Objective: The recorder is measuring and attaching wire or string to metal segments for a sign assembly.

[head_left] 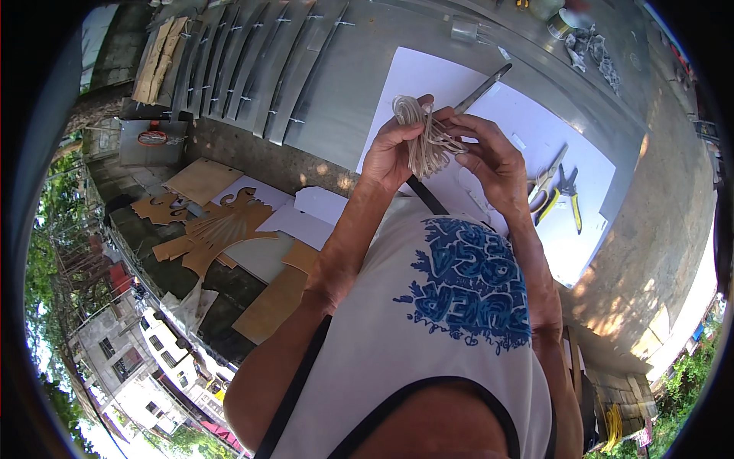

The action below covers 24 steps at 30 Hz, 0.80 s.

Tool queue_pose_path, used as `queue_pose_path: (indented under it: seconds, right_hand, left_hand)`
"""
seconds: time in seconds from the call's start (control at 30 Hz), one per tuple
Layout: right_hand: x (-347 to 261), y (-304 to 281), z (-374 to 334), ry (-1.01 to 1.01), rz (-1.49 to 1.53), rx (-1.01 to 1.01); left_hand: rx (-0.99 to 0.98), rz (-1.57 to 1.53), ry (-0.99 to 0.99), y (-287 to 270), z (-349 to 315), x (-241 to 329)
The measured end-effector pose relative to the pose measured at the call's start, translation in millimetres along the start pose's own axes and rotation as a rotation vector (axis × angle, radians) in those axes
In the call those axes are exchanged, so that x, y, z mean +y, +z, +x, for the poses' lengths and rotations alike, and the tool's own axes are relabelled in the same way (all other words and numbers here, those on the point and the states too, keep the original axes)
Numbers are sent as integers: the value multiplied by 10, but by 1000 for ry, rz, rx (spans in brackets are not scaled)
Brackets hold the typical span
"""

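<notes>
My left hand grips a looped bundle of thin, pale, see-through cord over the table. My right hand is closed at the bundle's right side, with thumb and fingers pinching some of its strands. Below both hands is a white sheet on the grey tabletop. A long dark strip lies across that sheet, partly hidden by my hands. Right of my right hand rest scissors and pliers with yellow and black handles.
Several curved dark strips with pale ties line the table's left part, beside wooden pieces. An open can and a crumpled grey cloth sit at the far right. Brown cut-out shapes lie on a lower surface at left.
</notes>
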State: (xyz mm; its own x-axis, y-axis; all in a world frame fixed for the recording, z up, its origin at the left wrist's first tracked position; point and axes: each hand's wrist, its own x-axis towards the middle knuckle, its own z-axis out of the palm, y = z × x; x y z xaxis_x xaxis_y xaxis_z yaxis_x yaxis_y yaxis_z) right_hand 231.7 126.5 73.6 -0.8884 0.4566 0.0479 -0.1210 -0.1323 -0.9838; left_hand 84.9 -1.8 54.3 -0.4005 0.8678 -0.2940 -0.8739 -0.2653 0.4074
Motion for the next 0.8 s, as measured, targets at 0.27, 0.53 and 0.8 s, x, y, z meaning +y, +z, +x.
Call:
queue_pose_path:
  seconds: [0.27,0.53,0.8]
  right_hand:
    - [30,-4,-16,-267,-396,78]
    - [29,11,-17,-298,-725,55]
    - [96,-76,-16,-100,-390,49]
  left_hand:
    - [5,114,45,-13,3,-25]
    - [30,182,57,28,16,-62]
    - [-19,501,111,-105,40,-69]
